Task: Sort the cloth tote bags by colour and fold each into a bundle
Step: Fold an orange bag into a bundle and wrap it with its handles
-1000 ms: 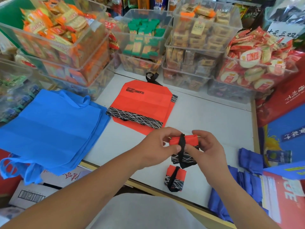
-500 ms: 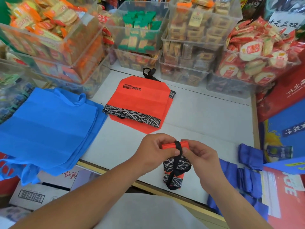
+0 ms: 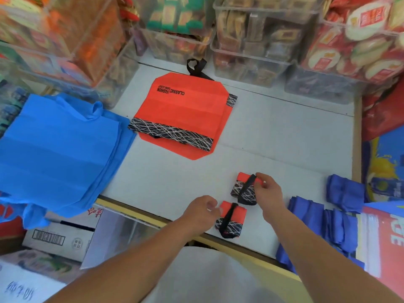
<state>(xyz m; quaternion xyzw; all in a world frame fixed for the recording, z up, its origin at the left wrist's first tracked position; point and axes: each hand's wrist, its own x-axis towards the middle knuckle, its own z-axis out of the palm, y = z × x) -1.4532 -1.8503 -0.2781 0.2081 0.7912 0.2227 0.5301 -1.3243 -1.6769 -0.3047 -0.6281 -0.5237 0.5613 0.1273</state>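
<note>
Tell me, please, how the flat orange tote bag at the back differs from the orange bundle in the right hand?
The flat orange tote bag lies spread out, its print showing; the orange bundle is folded small with a black strap round it. The bag lies untouched; the right hand pinches the bundle. Both are orange with a black, white-scribbled band.

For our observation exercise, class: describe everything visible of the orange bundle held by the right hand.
The bundle is a small folded tote of orange cloth with a black band of white scribbled lines, bound by a black strap. It lies on the white table, just beyond a second bundle. The right hand pinches its right edge.
</note>
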